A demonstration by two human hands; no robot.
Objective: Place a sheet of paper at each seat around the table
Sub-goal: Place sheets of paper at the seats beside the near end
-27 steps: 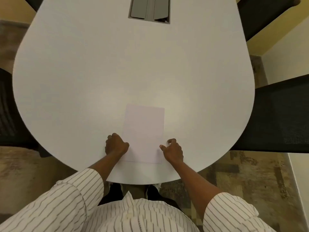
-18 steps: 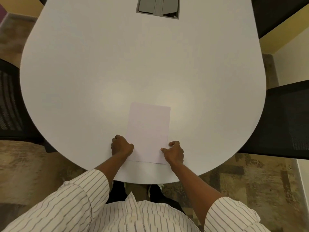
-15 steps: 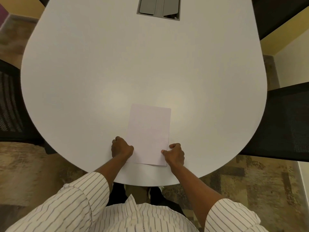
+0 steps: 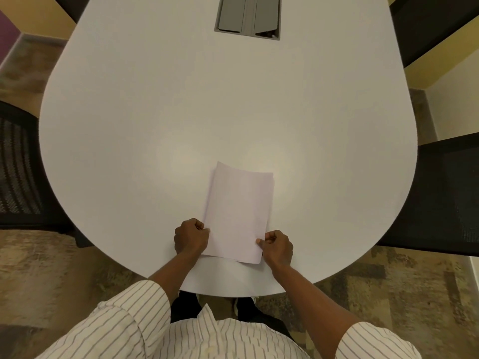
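Observation:
A thin stack of white paper (image 4: 239, 211) lies near the rounded near end of the white table (image 4: 181, 112). My left hand (image 4: 190, 235) pinches the stack's lower left edge. My right hand (image 4: 277, 246) pinches its lower right corner. The far end of the top sheets curls upward off the table, and edges of lower sheets peek out along the left and right sides. The stack sits slightly skewed, its near edge close to the table rim.
A black mesh chair (image 4: 18, 172) stands at the table's left side and another black chair (image 4: 445, 198) at its right. A grey cable hatch (image 4: 247, 16) is set into the table's middle at the far end. Patterned carpet (image 4: 401, 294) lies below.
The stack lay flat under my fingers earlier. Both hands now grip its near corners, and the far end has lifted and curled. The view has shifted slightly.

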